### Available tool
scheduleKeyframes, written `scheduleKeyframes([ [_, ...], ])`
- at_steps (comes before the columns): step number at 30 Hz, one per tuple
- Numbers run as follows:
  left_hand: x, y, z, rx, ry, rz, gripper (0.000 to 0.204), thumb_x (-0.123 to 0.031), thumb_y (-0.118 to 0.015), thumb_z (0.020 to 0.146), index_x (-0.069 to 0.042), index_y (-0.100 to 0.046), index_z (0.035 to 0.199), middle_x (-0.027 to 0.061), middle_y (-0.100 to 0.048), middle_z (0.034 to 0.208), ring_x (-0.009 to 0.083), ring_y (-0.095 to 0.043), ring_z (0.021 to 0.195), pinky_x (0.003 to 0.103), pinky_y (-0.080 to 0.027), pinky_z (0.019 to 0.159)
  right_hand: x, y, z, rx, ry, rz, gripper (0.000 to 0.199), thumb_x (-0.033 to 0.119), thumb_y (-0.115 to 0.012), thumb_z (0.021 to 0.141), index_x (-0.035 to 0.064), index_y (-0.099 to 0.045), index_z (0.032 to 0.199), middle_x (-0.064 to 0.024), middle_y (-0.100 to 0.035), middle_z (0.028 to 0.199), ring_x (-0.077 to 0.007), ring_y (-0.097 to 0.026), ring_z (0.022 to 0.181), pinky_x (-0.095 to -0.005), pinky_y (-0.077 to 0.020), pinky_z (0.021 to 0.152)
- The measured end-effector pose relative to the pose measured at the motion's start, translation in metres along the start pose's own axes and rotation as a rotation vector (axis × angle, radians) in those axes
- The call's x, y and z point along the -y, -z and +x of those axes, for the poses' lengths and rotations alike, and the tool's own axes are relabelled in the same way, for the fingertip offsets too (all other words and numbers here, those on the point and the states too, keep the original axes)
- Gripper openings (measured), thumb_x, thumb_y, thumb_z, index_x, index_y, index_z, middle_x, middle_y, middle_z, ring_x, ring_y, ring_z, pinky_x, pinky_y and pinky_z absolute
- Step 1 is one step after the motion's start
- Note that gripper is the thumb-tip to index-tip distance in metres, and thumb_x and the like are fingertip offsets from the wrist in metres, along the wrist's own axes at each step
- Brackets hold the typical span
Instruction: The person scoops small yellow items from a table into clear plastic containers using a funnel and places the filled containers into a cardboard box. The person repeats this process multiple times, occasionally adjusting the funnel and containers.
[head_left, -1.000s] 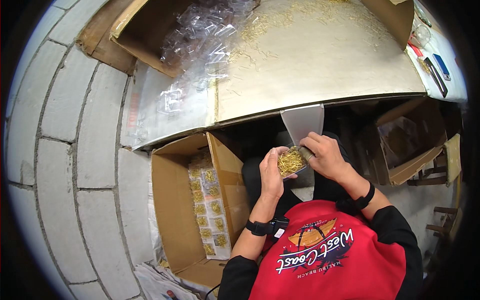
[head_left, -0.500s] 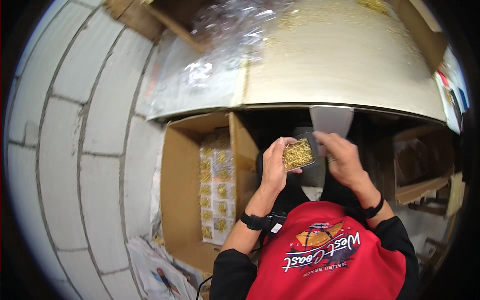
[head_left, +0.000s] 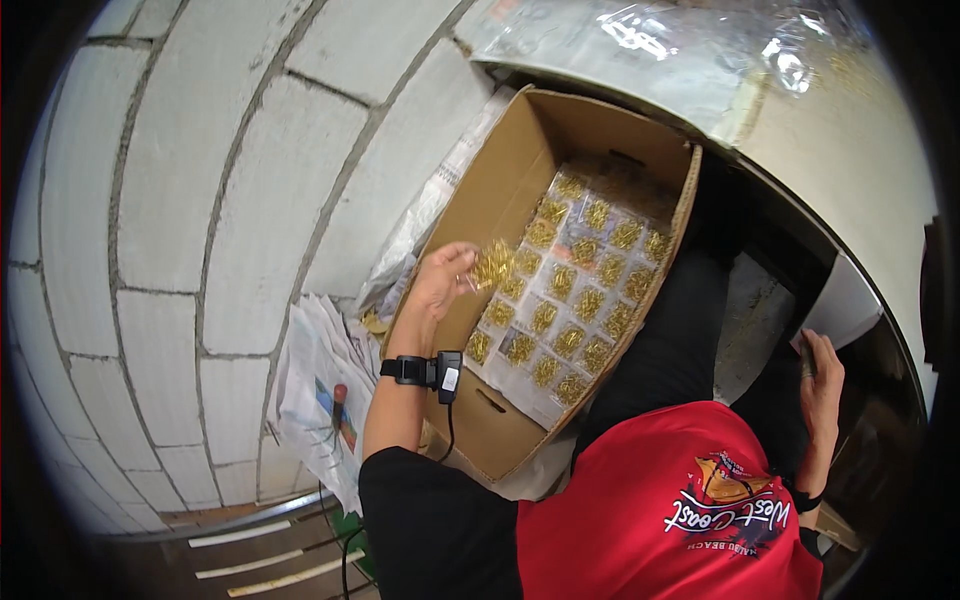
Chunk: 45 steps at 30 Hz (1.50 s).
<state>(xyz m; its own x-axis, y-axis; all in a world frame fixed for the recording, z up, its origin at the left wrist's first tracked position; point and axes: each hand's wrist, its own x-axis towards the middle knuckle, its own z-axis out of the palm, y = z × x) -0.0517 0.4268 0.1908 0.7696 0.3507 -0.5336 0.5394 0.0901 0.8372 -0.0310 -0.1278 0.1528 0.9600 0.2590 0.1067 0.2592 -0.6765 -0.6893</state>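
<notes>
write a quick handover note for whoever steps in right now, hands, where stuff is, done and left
Left hand: holds a small clear bag of gold pieces over the open cardboard box on the floor by the block wall.
Right hand: at the table edge, next to a white sheet; whether it grips anything cannot be told.
Box: rows of filled bags already cover its bottom.
Done: many bags laid in the box.
Left: the bag in the left hand is not yet set down.
</notes>
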Motion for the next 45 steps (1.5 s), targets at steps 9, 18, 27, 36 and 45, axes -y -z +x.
scheduleKeyframes([
  [9,0.205,0.103,-0.001,-0.048,0.694,0.239,0.011,-0.012,-0.057,0.089,-0.004,-0.059,0.097,0.0047,-0.057,0.089,0.0210,-0.055,0.077,0.043,-0.052,0.071,0.010,-0.012,0.018,0.287,-0.098,-0.168,0.028,-0.005,-0.053,0.080,-0.0018,-0.058,0.108,-0.0210,-0.056,0.092,-0.0399,-0.057,0.085,-0.0401,-0.0450,0.073],
  [18,0.276,0.120,0.013,-0.067,0.775,0.245,0.005,-0.003,-0.050,0.087,-0.001,-0.053,0.091,0.0083,-0.053,0.081,0.0242,-0.056,0.073,0.045,-0.050,0.059,0.010,-0.018,0.011,0.372,-0.157,-0.187,0.026,0.000,-0.055,0.081,-0.0024,-0.058,0.107,-0.0206,-0.058,0.094,-0.0398,-0.057,0.088,-0.0422,-0.0447,0.075],
  [27,0.266,0.122,0.001,0.299,0.172,1.289,0.020,-0.011,-0.052,0.080,0.002,-0.066,0.076,0.0180,-0.065,0.079,0.0312,-0.063,0.072,0.040,-0.052,0.063,0.004,-0.019,0.010,0.404,-0.174,-0.189,0.026,0.001,-0.055,0.082,-0.0023,-0.058,0.108,-0.0207,-0.058,0.098,-0.0397,-0.057,0.091,-0.0415,-0.0452,0.077],
  [36,0.279,0.101,0.024,-0.048,0.314,1.414,0.024,-0.020,-0.061,0.078,-0.001,-0.066,0.092,0.0217,-0.065,0.094,0.0364,-0.064,0.090,0.044,-0.051,0.074,-0.008,-0.011,-0.002,0.338,-0.094,-0.238,0.024,0.004,-0.058,0.077,0.0011,-0.060,0.102,-0.0175,-0.060,0.091,-0.0371,-0.059,0.086,-0.0421,-0.0479,0.074],
  [45,0.182,0.116,0.067,0.088,0.229,0.958,0.019,-0.015,-0.061,0.085,0.002,-0.065,0.092,0.0088,-0.067,0.081,0.0184,-0.063,0.076,0.033,-0.050,0.060,-0.011,0.086,0.034,-0.186,0.180,-0.254,0.037,-0.006,-0.057,0.066,0.0010,-0.059,0.102,-0.0167,-0.061,0.095,-0.0357,-0.061,0.086,-0.0394,-0.0520,0.071],
])
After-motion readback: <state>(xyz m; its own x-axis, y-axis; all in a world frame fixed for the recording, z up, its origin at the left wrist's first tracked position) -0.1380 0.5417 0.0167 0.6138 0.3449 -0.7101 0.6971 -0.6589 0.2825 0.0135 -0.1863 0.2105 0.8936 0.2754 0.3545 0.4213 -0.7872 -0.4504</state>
